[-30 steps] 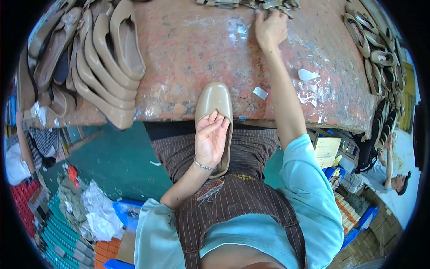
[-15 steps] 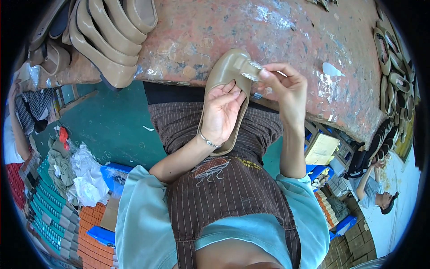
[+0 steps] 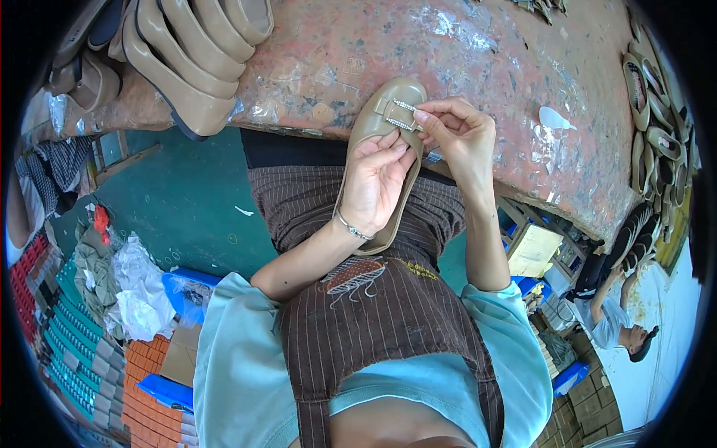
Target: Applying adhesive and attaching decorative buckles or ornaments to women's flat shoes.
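A beige flat shoe rests with its toe on the edge of the worn red worktable and its heel over my lap. My left hand grips the shoe around its middle, a thin bracelet on the wrist. My right hand pinches a small rectangular sparkly buckle between thumb and fingers and holds it against the shoe's toe.
A row of beige shoes stands at the table's near left corner. More shoe parts line the right edge. Stacked boxes and plastic bags lie on the green floor at left. Another person bends at lower right.
My right hand came back from the far side of the table with the buckle and now sets it on the shoe's toe. The left hand kept hold of the shoe.
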`<action>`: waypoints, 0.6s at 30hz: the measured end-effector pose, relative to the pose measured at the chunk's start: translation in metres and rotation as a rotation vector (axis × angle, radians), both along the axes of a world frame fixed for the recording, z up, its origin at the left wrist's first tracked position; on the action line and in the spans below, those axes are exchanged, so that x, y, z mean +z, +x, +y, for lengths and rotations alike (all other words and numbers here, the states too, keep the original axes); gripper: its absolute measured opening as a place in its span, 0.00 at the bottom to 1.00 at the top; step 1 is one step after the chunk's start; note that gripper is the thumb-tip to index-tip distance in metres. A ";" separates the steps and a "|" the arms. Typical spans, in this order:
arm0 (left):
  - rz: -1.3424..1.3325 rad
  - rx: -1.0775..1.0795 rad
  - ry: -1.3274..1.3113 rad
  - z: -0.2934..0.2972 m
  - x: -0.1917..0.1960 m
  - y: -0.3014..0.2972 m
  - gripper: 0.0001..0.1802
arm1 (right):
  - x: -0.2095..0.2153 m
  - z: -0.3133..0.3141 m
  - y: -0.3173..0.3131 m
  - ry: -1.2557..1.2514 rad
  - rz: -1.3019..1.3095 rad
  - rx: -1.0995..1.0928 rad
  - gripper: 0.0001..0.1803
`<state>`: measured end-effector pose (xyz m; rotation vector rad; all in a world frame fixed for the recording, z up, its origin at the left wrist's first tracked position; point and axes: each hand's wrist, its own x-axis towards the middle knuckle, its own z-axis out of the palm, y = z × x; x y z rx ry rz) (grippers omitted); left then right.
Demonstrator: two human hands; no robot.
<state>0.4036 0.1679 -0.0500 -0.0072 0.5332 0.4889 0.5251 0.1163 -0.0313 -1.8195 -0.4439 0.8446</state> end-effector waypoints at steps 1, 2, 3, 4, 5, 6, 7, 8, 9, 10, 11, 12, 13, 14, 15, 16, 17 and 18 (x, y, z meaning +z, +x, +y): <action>0.001 -0.001 -0.001 0.000 -0.001 -0.001 0.19 | -0.001 0.000 0.000 0.007 -0.018 -0.001 0.04; 0.020 -0.010 0.003 0.000 -0.003 -0.002 0.18 | -0.001 0.000 0.000 0.006 -0.017 -0.002 0.04; 0.039 -0.018 0.006 -0.001 -0.004 -0.002 0.17 | -0.001 0.000 0.001 -0.004 -0.023 0.001 0.05; 0.040 -0.019 0.005 -0.001 -0.003 -0.002 0.17 | -0.001 0.001 0.001 -0.014 -0.029 0.005 0.05; 0.057 -0.017 -0.003 -0.001 -0.002 -0.001 0.14 | -0.002 0.000 0.001 -0.014 -0.028 0.005 0.05; 0.072 -0.016 -0.012 -0.001 0.000 0.001 0.11 | -0.003 -0.001 0.000 -0.017 -0.070 0.004 0.05; 0.071 -0.018 -0.012 -0.001 0.003 0.003 0.11 | -0.003 -0.002 0.000 -0.020 -0.112 0.004 0.05; 0.141 -0.023 0.003 0.000 0.006 0.007 0.11 | -0.003 -0.003 -0.001 -0.019 -0.114 0.001 0.05; 0.213 -0.024 0.022 0.001 0.009 0.009 0.11 | -0.004 -0.003 -0.003 -0.018 -0.186 0.021 0.07; 0.214 -0.022 0.029 0.000 0.009 0.011 0.11 | -0.003 -0.003 -0.005 -0.015 -0.258 0.040 0.09; 0.276 -0.041 0.021 -0.002 0.009 0.012 0.12 | 0.000 -0.004 -0.007 -0.006 -0.257 0.040 0.09; 0.340 -0.054 0.022 0.000 0.007 0.013 0.13 | 0.002 -0.002 -0.011 -0.029 -0.268 -0.002 0.14; 0.357 -0.060 0.016 0.001 0.007 0.012 0.12 | 0.004 0.000 -0.015 -0.049 -0.277 -0.044 0.18; 0.371 -0.048 0.032 0.001 0.008 0.012 0.11 | 0.006 0.002 -0.018 -0.026 -0.271 -0.041 0.18; 0.338 -0.034 0.062 0.003 0.004 0.006 0.11 | 0.005 0.004 -0.020 0.071 -0.177 -0.049 0.22; 0.290 -0.030 0.104 0.004 0.010 0.003 0.11 | 0.011 0.001 -0.018 0.176 -0.098 -0.067 0.26; 0.288 -0.074 0.151 0.007 0.018 0.000 0.11 | 0.018 -0.005 -0.014 0.237 0.023 -0.070 0.25; 0.252 -0.104 0.175 0.015 0.031 -0.001 0.11 | 0.029 -0.005 -0.012 0.244 0.102 -0.162 0.20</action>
